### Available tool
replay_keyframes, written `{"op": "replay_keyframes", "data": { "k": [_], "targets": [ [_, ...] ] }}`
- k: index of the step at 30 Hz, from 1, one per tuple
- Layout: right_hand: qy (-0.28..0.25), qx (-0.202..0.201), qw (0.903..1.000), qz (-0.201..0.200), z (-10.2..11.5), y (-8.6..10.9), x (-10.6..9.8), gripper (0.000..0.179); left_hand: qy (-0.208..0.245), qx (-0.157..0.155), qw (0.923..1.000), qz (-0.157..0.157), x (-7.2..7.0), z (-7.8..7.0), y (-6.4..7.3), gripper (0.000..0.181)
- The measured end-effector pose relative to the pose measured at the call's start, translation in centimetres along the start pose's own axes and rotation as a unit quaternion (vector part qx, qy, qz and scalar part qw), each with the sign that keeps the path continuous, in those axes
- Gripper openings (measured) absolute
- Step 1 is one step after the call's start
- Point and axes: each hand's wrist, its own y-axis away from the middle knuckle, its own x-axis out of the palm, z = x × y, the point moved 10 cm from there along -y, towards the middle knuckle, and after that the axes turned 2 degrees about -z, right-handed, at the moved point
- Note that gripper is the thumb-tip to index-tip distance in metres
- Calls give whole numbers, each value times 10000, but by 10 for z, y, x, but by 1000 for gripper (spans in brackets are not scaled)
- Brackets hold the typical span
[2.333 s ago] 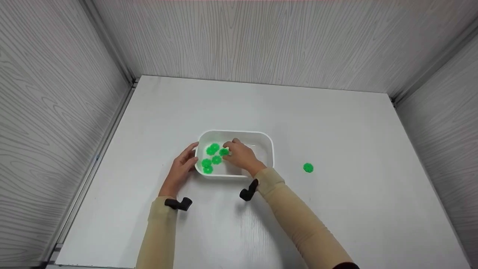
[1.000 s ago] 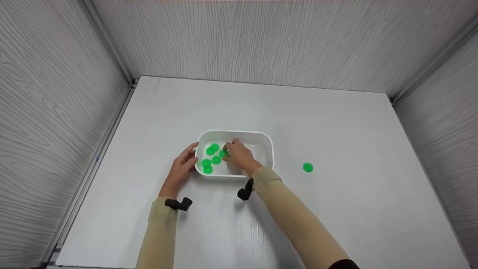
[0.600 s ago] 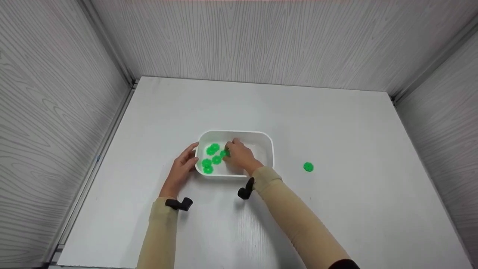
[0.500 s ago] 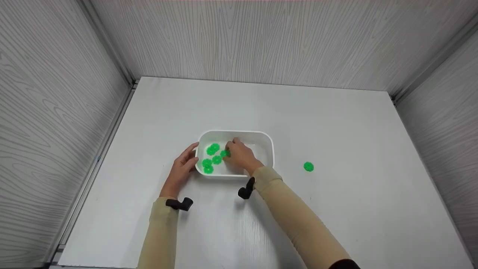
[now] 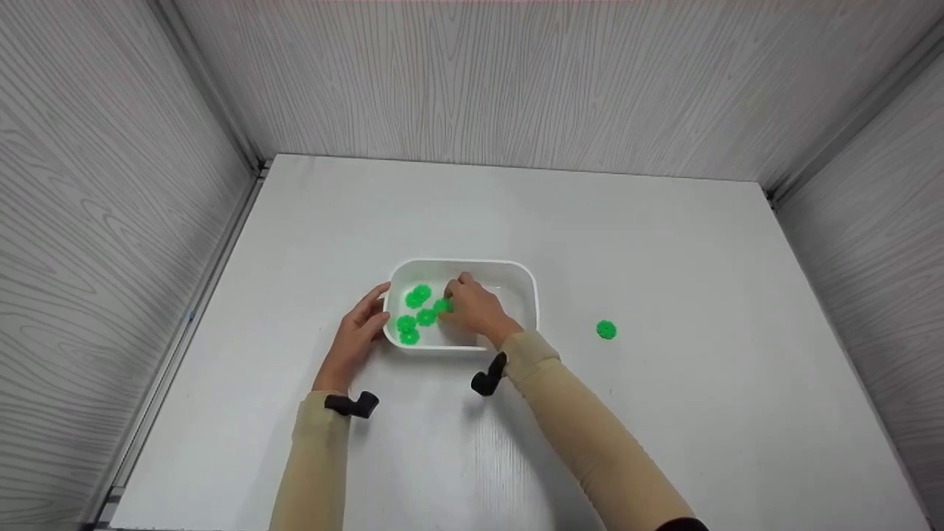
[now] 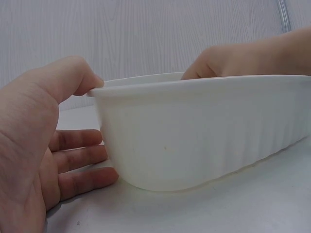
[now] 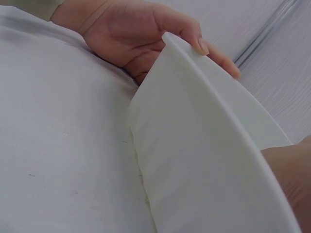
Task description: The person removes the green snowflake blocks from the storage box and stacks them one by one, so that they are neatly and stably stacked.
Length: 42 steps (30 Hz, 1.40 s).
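A white plastic tub [image 5: 509, 267] stands on the table with several green flower-shaped discs [image 5: 407, 323] in its left half. My left hand [image 5: 350, 343] holds the tub's left end. In the left wrist view its thumb lies over the rim and the other fingers rest along the outer wall. My right hand [image 5: 476, 308] reaches down inside the tub with bent fingers, pinching one green disc [image 5: 442, 306] close beside another disc [image 5: 426, 317]. The tub's wall hides the right fingertips in both wrist views.
A single green disc [image 5: 606, 330] lies on the white table [image 5: 678, 413], to the right of the tub. Grey wood-grain panels [image 5: 516, 81] rise at the back and both sides. Dark wrist cameras [image 5: 488, 376] jut out from both sleeves.
The disc at my right fingertips has shifted slightly toward the front, closer to the disc beside it. My left hand and the tub keep their places.
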Motion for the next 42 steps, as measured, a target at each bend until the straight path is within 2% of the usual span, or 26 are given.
{"op": "replay_keyframes", "data": {
  "k": [7,15,18,24,28,31,35,38,42],
  "targets": [
    [35,-129,9999,-63,1,6,-7,34,-98,18,9999,-135,-6,17,-7,46],
    [122,-280,9990,-337,2,17,-16,34,-8,-50,9998,-188,-7,20,-7,46],
    [138,-336,9983,-459,2,20,-20,35,28,-79,9999,-140,-5,16,-6,47],
    [-1,-371,9977,-574,-4,27,-24,34,-162,-42,9998,-57,3,-2,2,49],
    [-171,-434,9964,-703,-7,32,-30,34,-133,-35,9999,-59,4,-5,3,49],
    [-331,-546,9943,-858,-6,37,-36,34,-37,-21,10000,-62,2,-1,1,48],
    [-508,-750,9899,-1095,-5,43,-43,32,75,-38,9999,-125,-2,11,-4,46],
    [-595,-932,9853,-1303,-4,48,-47,31,11,-9,9998,-184,-5,19,-7,45],
    [-628,-1181,9779,-1607,-3,56,-54,30,-78,43,9998,-191,-5,21,-8,46]
  ]
}}
